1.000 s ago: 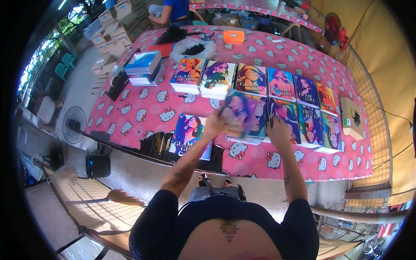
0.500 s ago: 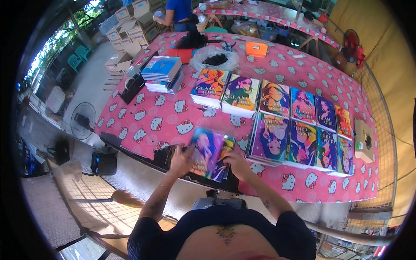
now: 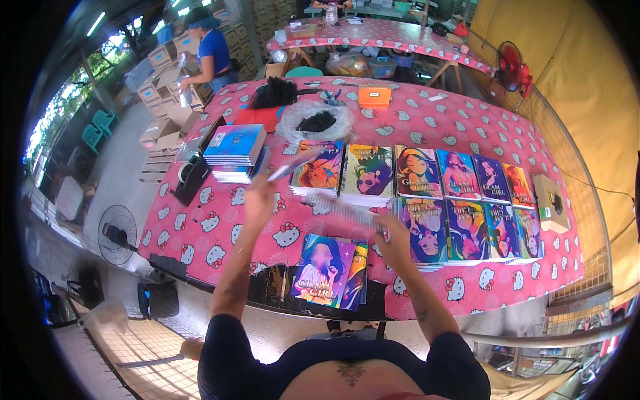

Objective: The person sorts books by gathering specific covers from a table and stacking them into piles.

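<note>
White-edged, blurred booklike items (image 3: 347, 212) are being held, one apiece, by the left hand (image 3: 259, 200) and right hand (image 3: 392, 235), beyond the purple-covered book (image 3: 323, 270). Just released, that book is being left overlapping an orange-covered one (image 3: 361, 267), its placing seemingly done.

Left hand (image 3: 261, 200) up over surface (image 3: 427, 303), gripping thin blurred item (image 3: 294, 164), tilted. Right hand (image 3: 393, 240) on end of second blurred item (image 3: 347, 212), likely a notebook. Near edge: purple-cover notebook (image 3: 323, 270) lying partly over another notebook (image 3: 361, 275). Right of middle: notebook stacks in two rows, far row (image 3: 418, 172) of six, near row (image 3: 467, 230) of four. Far left: blue-cover stack (image 3: 233, 143), tape dispenser (image 3: 191, 179) just beside. Clear plastic bag (image 3: 288, 127), dark contents; orange box (image 3: 375, 97) farther right. Cardboard box (image 3: 548, 207) at right end.
</note>
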Demonstrator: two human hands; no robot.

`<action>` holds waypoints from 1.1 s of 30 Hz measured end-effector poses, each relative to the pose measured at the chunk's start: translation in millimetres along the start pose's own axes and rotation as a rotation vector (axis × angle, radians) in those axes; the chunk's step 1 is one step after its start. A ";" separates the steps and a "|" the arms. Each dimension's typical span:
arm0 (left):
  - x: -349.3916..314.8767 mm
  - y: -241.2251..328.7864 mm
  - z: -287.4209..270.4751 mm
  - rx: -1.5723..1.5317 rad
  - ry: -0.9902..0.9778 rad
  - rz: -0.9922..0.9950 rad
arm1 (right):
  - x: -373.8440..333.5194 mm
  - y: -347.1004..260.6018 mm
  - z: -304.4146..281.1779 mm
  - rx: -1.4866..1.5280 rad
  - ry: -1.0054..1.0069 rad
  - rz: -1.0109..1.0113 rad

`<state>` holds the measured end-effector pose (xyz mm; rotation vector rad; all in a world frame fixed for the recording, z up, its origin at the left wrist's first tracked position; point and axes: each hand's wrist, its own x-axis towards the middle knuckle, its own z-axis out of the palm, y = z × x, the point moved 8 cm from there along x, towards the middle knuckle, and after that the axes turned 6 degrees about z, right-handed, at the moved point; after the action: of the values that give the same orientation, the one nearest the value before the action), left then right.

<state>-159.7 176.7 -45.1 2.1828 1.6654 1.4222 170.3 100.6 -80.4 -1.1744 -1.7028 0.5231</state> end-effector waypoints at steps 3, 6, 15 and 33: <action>-27.6 77.3 -42.4 -0.101 0.085 0.311 | -66.9 46.2 36.2 -0.049 -0.142 -0.014; -135.2 114.5 -2.7 0.048 -0.265 0.563 | -96.8 52.8 63.9 -0.181 -0.199 0.007; -35.6 184.7 160.4 -0.301 -0.224 0.220 | 80.9 136.6 -167.4 -0.773 0.366 0.106; -87.1 27.0 29.5 -0.855 -0.189 -0.436 | -127.6 2.6 24.4 -0.223 -0.230 -0.250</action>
<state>-119.6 110.8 -101.9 1.3356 1.0647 1.3755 158.7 -6.7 -152.9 -1.0647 -2.1153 0.3287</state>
